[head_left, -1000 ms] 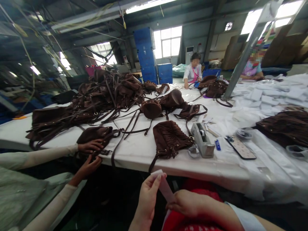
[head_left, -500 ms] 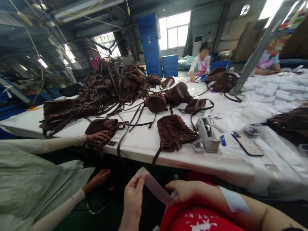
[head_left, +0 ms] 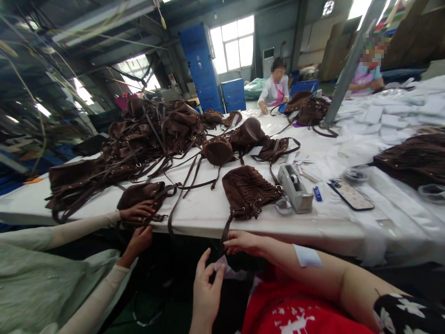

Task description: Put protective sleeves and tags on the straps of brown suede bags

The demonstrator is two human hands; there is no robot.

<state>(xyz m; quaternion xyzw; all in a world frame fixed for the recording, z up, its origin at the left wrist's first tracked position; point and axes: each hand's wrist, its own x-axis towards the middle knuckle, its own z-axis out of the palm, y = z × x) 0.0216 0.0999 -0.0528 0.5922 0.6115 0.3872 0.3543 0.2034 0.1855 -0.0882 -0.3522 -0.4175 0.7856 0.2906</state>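
A dark brown gathered bag (head_left: pixel 245 192) lies near the table's front edge, and its strap (head_left: pixel 225 234) hangs over that edge. My right hand (head_left: pixel 241 243) has its fingers closed around the lower strap. Just below and to the left, my left hand (head_left: pixel 207 290) has a thin translucent strip (head_left: pixel 225 268) at its thumb and fingertips; its index finger points up. The strip looks crumpled and trails to the right, its far end hard to make out. A grey tape dispenser (head_left: pixel 295 189) stands right of the bag, a small clear roll (head_left: pixel 283 206) beside it.
Another person's hand (head_left: pixel 139 211) rests on a brown bag (head_left: pixel 141 197) to the left. A large pile of brown bags (head_left: pixel 163 127) covers the table's back left. A phone (head_left: pixel 352 195), a blue lighter-sized object (head_left: pixel 317 194) and white packing pieces (head_left: pixel 392 120) lie right. A metal post (head_left: pixel 347 69) slants upward.
My right hand has let go of the strip and moved up to the bag's strap. My left hand has shifted right with the strip. The neighbour's lower hand has risen to the bag.
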